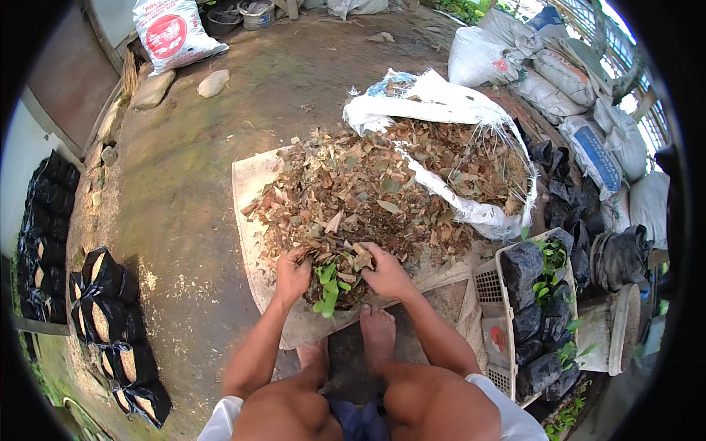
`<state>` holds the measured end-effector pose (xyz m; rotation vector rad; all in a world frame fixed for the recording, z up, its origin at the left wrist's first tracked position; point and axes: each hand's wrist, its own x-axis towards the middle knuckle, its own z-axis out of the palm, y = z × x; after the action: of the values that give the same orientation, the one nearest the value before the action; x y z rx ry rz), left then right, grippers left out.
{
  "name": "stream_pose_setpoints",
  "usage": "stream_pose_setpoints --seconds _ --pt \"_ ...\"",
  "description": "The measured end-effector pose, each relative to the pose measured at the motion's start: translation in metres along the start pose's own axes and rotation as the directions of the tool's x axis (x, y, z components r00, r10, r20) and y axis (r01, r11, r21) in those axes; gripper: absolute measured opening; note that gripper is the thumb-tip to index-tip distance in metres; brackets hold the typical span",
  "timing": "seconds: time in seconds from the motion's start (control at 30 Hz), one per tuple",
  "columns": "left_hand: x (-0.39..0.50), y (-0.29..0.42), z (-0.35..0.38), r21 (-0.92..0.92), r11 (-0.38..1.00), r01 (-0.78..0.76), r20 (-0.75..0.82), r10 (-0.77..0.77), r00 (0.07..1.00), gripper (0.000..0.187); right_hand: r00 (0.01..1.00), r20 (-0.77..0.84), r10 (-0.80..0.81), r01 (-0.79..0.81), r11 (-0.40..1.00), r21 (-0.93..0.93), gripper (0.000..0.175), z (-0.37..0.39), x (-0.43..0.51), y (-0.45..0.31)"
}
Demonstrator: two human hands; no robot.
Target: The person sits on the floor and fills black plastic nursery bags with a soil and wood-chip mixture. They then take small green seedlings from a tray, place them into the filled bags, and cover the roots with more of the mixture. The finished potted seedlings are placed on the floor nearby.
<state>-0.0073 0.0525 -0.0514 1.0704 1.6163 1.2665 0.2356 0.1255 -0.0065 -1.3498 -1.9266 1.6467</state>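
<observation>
Dry brown leaf litter (353, 204) lies heaped on a flattened pale sack (251, 182) before my feet. At the heap's near edge, my left hand (294, 271) is at the left side of a small green-leaved plant (329, 289), with its fingers in the litter. On the plant's other side my right hand (383, 270) has thumb and fingers closed on some dry leaves. The plant's base is hidden among the leaves. A torn white woven sack (441, 105) lies open behind the heap, with more leaf litter in it.
A plastic crate (493, 308) of black-bagged seedlings stands at the right. Filled black polybags (107, 325) stand at the left. Full sacks (562, 77) are piled at the upper right. Stones (214, 83) and a printed sack (171, 36) are at the upper left.
</observation>
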Motion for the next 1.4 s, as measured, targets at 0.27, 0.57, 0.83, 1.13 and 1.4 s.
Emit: stream_pose_setpoints --seconds 0.27,0.57,0.83,1.13,1.4 --pt "0.023 0.002 -0.012 0.341 0.897 -0.28 0.099 0.262 0.96 0.033 0.914 0.197 -0.354 0.366 0.93 -0.031 0.054 -0.026 0.047 -0.016" --pt "0.038 0.04 -0.013 0.143 0.989 -0.028 0.329 -0.021 0.944 0.035 0.845 -0.535 -0.031 -0.098 0.972 -0.211 0.077 -0.045 0.043 0.045" --pt "0.01 0.094 -0.001 0.662 0.64 -0.391 0.496 0.017 0.868 0.07 0.791 -0.555 -0.258 -0.106 0.835 -0.54 0.111 -0.036 0.11 0.076" --pt "-0.021 0.072 -0.017 0.367 0.921 -0.129 0.319 0.006 0.948 0.053 0.867 -0.446 -0.221 -0.101 0.799 -0.592 0.072 -0.028 0.089 0.082" --pt "-0.011 0.083 -0.014 0.409 0.905 -0.117 0.375 -0.05 0.926 0.049 0.951 -0.311 -0.005 0.148 0.887 0.438 0.042 -0.047 0.08 0.033"
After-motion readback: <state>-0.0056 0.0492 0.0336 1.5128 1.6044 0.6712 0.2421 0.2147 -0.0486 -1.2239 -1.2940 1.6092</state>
